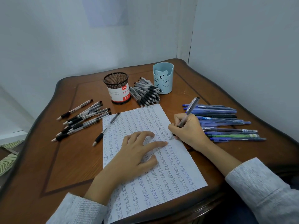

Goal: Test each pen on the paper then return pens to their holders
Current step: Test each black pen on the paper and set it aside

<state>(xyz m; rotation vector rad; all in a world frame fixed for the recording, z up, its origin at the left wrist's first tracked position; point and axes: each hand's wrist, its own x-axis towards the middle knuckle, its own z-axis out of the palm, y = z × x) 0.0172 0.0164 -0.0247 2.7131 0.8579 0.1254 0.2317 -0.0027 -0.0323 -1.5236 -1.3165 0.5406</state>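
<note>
The right hand [188, 133] is gripping a pen [187, 118] right of centre, its tip touching the paper [169, 175]. The left hand [135, 152] is lying on the paper at centre, fingers spread flat. Two pen holders [117, 88] are standing at upper centre on the table [64, 167].

- This looks like a quiet corner of a home room, set up as a writing spot.
- Two plain pale walls [48, 38] meet just behind a small wooden table [64, 159] with a curved edge and a dark inlaid border.
- Household stationery stands on it: a black mesh holder [118, 89] and a light blue cup [163, 78] with a bear face.
- A green-patterned floor [8, 159] shows at the left.
</note>
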